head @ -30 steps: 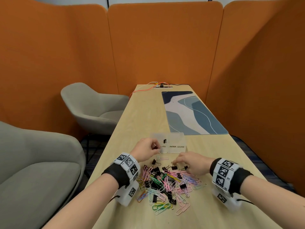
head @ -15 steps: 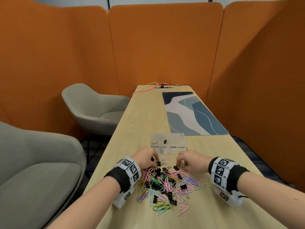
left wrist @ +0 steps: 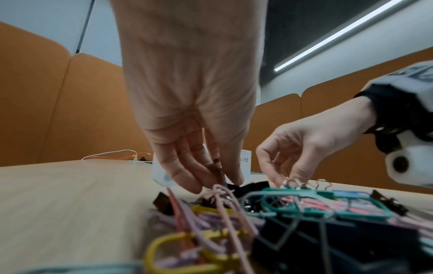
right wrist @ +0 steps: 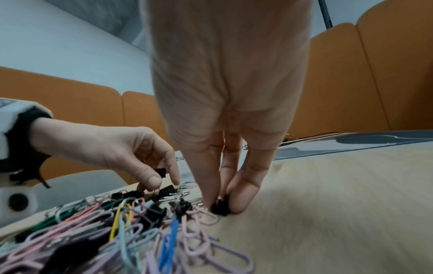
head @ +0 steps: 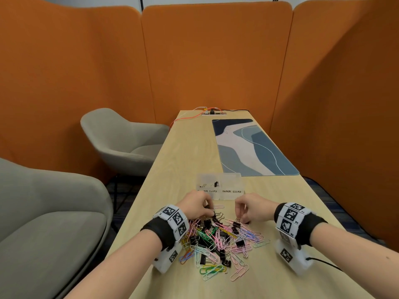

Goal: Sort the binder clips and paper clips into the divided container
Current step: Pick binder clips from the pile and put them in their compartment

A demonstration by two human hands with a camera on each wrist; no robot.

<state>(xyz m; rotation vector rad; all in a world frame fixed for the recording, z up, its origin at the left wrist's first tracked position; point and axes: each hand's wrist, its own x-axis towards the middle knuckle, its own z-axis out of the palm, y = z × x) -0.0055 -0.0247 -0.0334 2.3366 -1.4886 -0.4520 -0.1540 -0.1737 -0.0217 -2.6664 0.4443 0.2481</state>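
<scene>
A mixed pile of coloured paper clips and black binder clips (head: 218, 240) lies on the wooden table just in front of me. Behind it stands the clear divided container (head: 231, 196), labelled BINDER CLIPS on the left and PAPER CLIPS on the right. A couple of binder clips lie in its left half. My left hand (head: 210, 213) is at the pile's far left edge, where it pinches a black binder clip (right wrist: 160, 171). At the pile's far right edge, my right hand (right wrist: 221, 204) pinches another black binder clip (right wrist: 220, 208) that rests on the table.
A blue patterned desk mat (head: 248, 147) lies beyond the container on the right. Cables and a socket strip (head: 213, 113) sit at the table's far end. Grey armchairs (head: 121, 143) stand to the left, and orange partitions surround the table.
My left hand came back from the container's left compartment to the pile and now pinches a binder clip. The right hand stayed at the pile's far right edge, fingers closing on a clip.
</scene>
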